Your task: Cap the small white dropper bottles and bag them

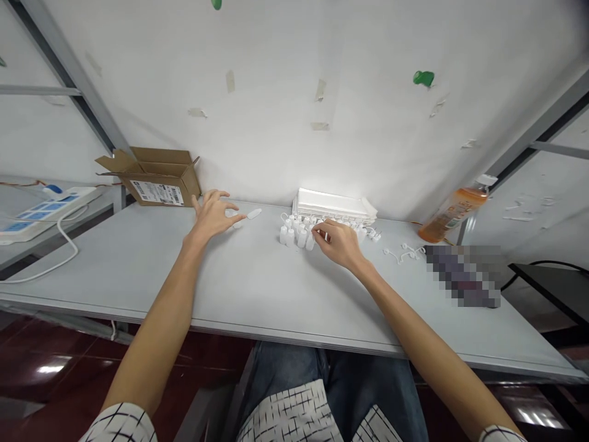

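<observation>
Apart: left fingers (232,219) near white pieces (254,213)
Right thumb and fingertips (315,231) together at small white bottles (302,237).

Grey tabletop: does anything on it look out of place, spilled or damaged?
A few small looped white pieces lie scattered to the right, apart from the clustered white bottles, so they look stray. No spill shows.

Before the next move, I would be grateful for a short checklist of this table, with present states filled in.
1. Right hand beside the small white bottles: ok.
2. Bottle held in its grip: cannot tell, fingertips too small.
3. Left hand near the pale flat piece: ok.
4. Loose looped white parts gathered with the bottles: not ok, lying apart.
5. Orange drink bottle capped: ok.
6. Cardboard box closed: not ok, flaps up.
</observation>
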`<state>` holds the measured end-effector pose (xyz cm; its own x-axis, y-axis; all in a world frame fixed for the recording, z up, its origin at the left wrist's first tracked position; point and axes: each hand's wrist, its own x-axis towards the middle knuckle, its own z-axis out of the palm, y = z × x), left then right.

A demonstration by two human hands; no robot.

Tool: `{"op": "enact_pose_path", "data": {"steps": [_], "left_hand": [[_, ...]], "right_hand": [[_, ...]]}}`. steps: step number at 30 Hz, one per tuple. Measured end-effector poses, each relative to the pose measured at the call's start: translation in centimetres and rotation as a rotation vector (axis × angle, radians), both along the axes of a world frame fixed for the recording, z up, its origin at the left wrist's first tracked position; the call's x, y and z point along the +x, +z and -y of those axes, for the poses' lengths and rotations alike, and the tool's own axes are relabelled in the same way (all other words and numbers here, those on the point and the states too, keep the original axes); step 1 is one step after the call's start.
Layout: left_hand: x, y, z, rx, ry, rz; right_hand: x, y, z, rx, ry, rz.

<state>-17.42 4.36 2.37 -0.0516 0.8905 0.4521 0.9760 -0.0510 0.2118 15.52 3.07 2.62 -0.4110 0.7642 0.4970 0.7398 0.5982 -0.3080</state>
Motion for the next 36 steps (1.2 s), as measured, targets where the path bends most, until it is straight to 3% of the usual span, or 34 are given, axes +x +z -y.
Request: {"op": "enact_pose_path", "data": {"steps": [12,18,22,26,30,33,36], "left_hand": [[-0.6,-0.2,-0.1,-0.071,0.026,-0.027],[0.3,-0.3,-0.1,0.02,-0.021,0.001],[1.4,0.6,0.4,0.194,-0.099,0.144],[3.0,1.4,1.0,0.321,-0.136,0.43],[4.6,1.7,0.8,0.364,-0.224,0.734],[6.3,2.3,0.9,0.438,-0.318,0.9],[9.0,3.6,1.7,0.521,-0.43,0.966]], "right_hand": [[0.1,-0.5,-0.2,0.033,-0.026,-0.008],[0.1,-0.5,0.1,0.093,-0.038,-0.044],[1.3,0.5,0.1,0.226,-0.053,-0.178],[5.3,1.6,-1.2,0.338,-0.111,-0.317],[12.1,0.7,-3.3,0.327,-0.324,-0.385],[16.9,-0.7,-4.1,0.149,-0.443,-0.272],[19.6,-1.6,-4.1,-0.109,-0.397,-0.058]]}}
